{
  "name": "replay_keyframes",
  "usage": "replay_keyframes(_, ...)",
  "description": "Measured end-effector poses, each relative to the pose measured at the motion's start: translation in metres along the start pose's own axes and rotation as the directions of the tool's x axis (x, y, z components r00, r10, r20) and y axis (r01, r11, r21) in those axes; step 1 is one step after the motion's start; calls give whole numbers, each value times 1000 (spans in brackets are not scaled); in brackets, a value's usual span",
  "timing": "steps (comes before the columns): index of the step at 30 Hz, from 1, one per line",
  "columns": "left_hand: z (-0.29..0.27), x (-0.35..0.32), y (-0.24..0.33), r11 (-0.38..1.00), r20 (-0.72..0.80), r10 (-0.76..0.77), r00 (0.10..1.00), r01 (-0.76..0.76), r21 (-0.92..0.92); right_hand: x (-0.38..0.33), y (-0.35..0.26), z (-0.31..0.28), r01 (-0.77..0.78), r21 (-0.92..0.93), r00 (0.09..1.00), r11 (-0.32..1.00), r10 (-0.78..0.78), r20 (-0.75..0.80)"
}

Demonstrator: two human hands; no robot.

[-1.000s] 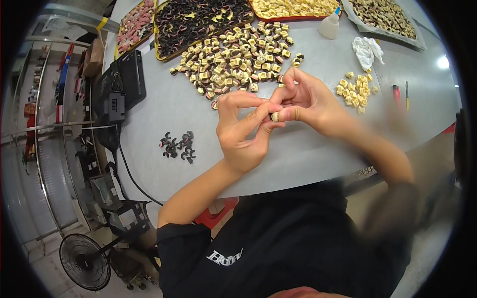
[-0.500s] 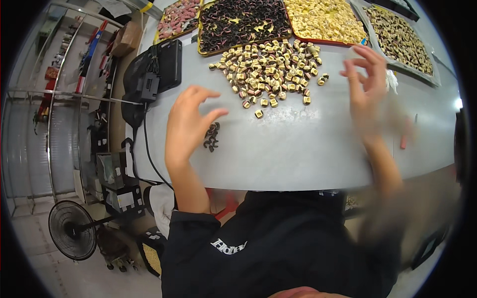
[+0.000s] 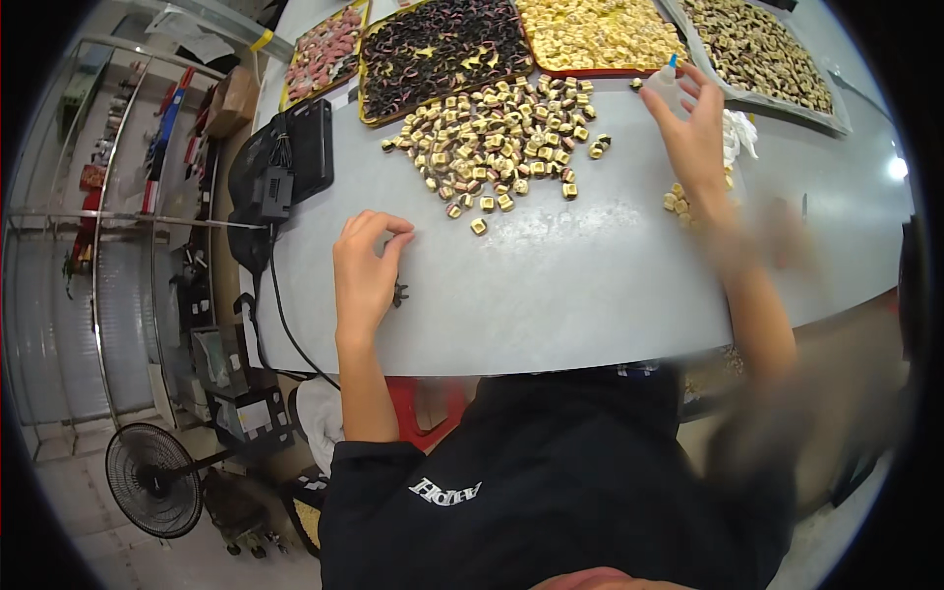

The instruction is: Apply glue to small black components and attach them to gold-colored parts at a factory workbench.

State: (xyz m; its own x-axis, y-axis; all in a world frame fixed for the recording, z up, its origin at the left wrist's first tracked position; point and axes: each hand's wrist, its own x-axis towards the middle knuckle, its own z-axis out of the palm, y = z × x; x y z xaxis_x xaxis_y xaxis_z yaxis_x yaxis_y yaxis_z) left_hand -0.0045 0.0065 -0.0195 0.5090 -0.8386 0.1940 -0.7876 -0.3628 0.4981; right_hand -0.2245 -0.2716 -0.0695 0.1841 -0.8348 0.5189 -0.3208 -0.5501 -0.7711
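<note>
My left hand [image 3: 367, 275] is low over the left part of the table, thumb and forefinger brought together. Whatever is between those fingertips, if anything, is too small to make out. Small dark curved pieces [image 3: 400, 294] lie beside that hand, partly hidden by it. My right hand [image 3: 696, 133] is at the far right with a small translucent squeeze bottle [image 3: 663, 87] with a blue tip between thumb and fingers. Between the hands, toward the back, spreads a loose pile of small cream-and-dark cube-shaped pieces [image 3: 492, 147]. One cube piece [image 3: 479, 226] lies nearest me.
Along the back stand trays of pink pieces [image 3: 329, 44], black curved pieces [image 3: 447, 49], yellow pieces [image 3: 600, 34] and assembled cubes [image 3: 757, 54]. A black device [image 3: 313, 147] with a cable lies at left. White tissue [image 3: 737, 133] and yellowish pieces [image 3: 677, 200] are near my right wrist.
My left hand's thumb and forefinger have closed together, and the hand has come down beside the dark pieces. The bottle now shows clearly in my right hand. The whole view has shifted slightly.
</note>
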Motion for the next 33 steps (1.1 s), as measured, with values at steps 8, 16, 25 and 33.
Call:
replay_keyframes(8,-8,-1,-1,998,0,-68,998,68,-20,7,13,-2,66,-108,985,992,-47,165)
replay_keyframes(16,-8,-8,-6,999,8,-35,999,35,13,7,12,-2,-64,-37,951,997,73,300)
replay_keyframes(25,12,3,-13,987,3,5,1000,-5,-159,8,13,-3,-88,14,958,996,80,277)
replay_keyframes(33,5,4,-4,997,-19,36,999,-37,-73,11,-6,-6,-87,260,979,962,34,203)
